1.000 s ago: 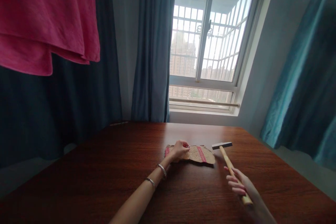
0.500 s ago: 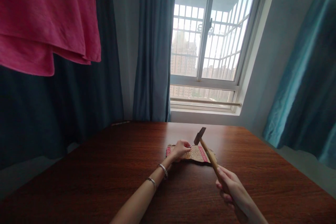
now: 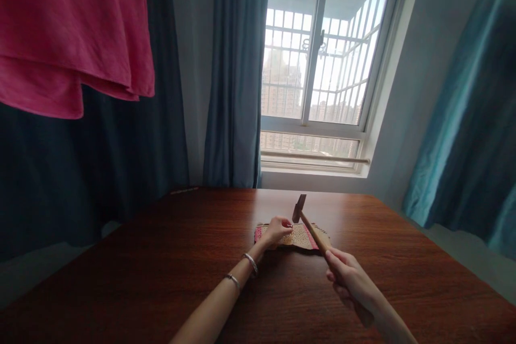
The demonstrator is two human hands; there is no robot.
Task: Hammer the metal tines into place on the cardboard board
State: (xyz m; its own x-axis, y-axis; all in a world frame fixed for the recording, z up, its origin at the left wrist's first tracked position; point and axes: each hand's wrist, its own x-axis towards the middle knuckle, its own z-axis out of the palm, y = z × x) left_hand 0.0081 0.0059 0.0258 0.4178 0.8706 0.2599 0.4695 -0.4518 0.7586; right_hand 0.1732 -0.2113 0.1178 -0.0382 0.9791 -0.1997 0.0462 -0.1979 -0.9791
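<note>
My right hand (image 3: 350, 278) is wrapped round the wooden handle of a hammer (image 3: 314, 232). Its dark metal head hangs just above and to the right of my left fingertips. On the tabletop lies a flat, worn piece with dotted beige and pink bands (image 3: 300, 236), its right edge ragged. My left hand (image 3: 278, 230) rests over the left half of that piece, thumb and forefinger pinched together. Something small and dark shows at those fingertips, too tiny to name. Two silvery bracelets (image 3: 250, 263) circle my left wrist and forearm.
The brown wooden table (image 3: 169, 269) stretches to the wall under a barred window (image 3: 314, 64). Dark blue curtains (image 3: 237, 75) hang on both sides. A pink cloth (image 3: 76, 32) hangs at the upper left, above the table.
The hammer has swung left and its head is now closer to my left fingertips. My right hand moved slightly left with it. My left hand has stayed almost still.
</note>
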